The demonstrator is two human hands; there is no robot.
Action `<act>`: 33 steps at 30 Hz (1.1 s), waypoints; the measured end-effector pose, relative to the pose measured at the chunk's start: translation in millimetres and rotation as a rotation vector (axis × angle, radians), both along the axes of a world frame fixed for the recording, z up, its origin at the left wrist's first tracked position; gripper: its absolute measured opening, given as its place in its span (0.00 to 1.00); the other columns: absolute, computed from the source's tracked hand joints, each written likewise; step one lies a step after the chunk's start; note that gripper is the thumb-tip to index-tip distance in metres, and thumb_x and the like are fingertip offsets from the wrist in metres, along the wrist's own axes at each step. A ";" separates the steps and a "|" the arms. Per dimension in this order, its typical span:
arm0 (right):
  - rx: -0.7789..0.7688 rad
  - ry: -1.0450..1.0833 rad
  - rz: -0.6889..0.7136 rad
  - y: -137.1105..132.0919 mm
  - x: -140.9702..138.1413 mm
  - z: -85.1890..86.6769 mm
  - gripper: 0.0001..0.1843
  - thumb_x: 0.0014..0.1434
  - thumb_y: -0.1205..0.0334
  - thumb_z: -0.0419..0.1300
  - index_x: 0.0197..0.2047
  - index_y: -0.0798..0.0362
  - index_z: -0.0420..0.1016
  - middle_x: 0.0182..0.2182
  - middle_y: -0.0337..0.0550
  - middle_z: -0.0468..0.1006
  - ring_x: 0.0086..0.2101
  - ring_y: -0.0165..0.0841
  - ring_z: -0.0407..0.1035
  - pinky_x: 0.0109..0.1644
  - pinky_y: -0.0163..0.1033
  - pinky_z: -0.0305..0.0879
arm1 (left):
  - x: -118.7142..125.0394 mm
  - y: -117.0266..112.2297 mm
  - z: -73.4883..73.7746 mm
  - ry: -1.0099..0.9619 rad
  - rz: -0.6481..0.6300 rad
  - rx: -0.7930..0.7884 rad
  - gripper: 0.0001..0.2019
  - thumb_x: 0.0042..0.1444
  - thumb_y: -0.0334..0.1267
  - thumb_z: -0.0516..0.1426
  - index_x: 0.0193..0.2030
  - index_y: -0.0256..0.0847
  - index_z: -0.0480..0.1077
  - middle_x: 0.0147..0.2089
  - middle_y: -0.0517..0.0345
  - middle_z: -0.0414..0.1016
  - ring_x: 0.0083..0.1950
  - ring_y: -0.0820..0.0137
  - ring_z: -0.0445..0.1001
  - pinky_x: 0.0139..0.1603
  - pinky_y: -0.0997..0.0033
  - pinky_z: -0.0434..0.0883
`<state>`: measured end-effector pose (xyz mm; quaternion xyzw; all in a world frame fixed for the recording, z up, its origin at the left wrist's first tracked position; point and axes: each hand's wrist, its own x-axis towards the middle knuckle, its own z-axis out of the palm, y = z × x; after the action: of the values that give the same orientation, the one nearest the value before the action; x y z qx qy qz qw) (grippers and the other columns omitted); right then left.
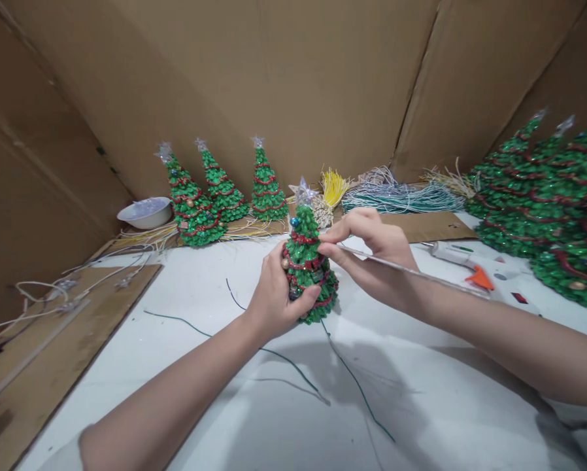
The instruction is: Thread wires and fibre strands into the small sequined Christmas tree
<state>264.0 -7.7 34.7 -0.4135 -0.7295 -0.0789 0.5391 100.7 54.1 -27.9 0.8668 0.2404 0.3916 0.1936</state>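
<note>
A small green Christmas tree figure with red garlands, coloured baubles and a clear star on top stands upright in the middle of the white table. My left hand is wrapped round its left side, thumb across the lower front. Thumb and forefinger of my right hand pinch a thin, pale stick at the tree's upper right side. The stick runs back over my right forearm, and its tip is hidden at my fingertips. Green wires spread from under the tree over the table.
Several finished-looking trees stand behind, with more large trees at the right. A glue gun with an orange trigger lies right. Wire bundles, a white bowl and cardboard with white cables surround the table.
</note>
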 end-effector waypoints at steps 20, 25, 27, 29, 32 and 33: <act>-0.259 0.292 0.307 8.1 6.0 -1.8 0.12 0.55 0.56 0.59 0.26 0.54 0.66 0.22 0.35 0.74 0.26 0.27 0.69 0.33 0.36 0.64 | -0.4 1.7 -1.4 -0.003 0.003 0.018 0.34 0.50 0.54 0.52 0.58 0.39 0.43 0.54 0.40 0.60 0.55 0.53 0.61 0.51 0.49 0.62; -0.168 0.236 0.181 4.9 5.7 -7.0 0.08 0.57 0.58 0.58 0.29 0.51 0.67 0.26 0.36 0.75 0.30 0.29 0.69 0.37 0.39 0.62 | -0.8 1.6 -0.7 0.002 -0.003 0.012 0.34 0.50 0.53 0.52 0.58 0.39 0.42 0.54 0.40 0.60 0.54 0.54 0.62 0.50 0.49 0.62; -0.096 0.179 0.102 3.6 4.9 -8.7 0.06 0.56 0.59 0.59 0.30 0.51 0.68 0.26 0.36 0.75 0.30 0.30 0.67 0.37 0.40 0.60 | -1.1 1.1 -0.4 0.003 0.001 0.007 0.35 0.50 0.54 0.52 0.58 0.39 0.42 0.55 0.40 0.59 0.54 0.54 0.62 0.50 0.49 0.62; -0.019 0.117 0.040 2.8 3.7 -10.1 0.04 0.55 0.61 0.60 0.30 0.50 0.68 0.26 0.36 0.76 0.30 0.31 0.66 0.37 0.39 0.59 | -1.2 0.9 -0.5 0.006 0.009 0.006 0.35 0.50 0.54 0.52 0.58 0.39 0.42 0.55 0.40 0.59 0.54 0.54 0.62 0.50 0.49 0.62; 0.089 0.033 0.014 3.3 2.1 -12.3 0.04 0.55 0.64 0.60 0.31 0.50 0.67 0.26 0.36 0.76 0.29 0.30 0.66 0.36 0.39 0.59 | -0.9 1.3 -1.3 0.010 0.017 0.012 0.35 0.50 0.55 0.52 0.59 0.38 0.42 0.55 0.39 0.59 0.54 0.53 0.62 0.50 0.49 0.62; 0.120 0.014 0.017 3.9 1.6 -13.1 0.04 0.55 0.64 0.59 0.31 0.50 0.67 0.26 0.36 0.76 0.28 0.30 0.67 0.37 0.39 0.60 | -0.7 1.5 -1.5 0.009 0.017 0.013 0.35 0.50 0.55 0.52 0.59 0.38 0.42 0.55 0.40 0.59 0.54 0.53 0.62 0.50 0.49 0.62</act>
<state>265.6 -3.7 21.6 -0.3747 -0.7231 -0.1150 0.5688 100.0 55.6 -29.5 0.8678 0.2460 0.3908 0.1835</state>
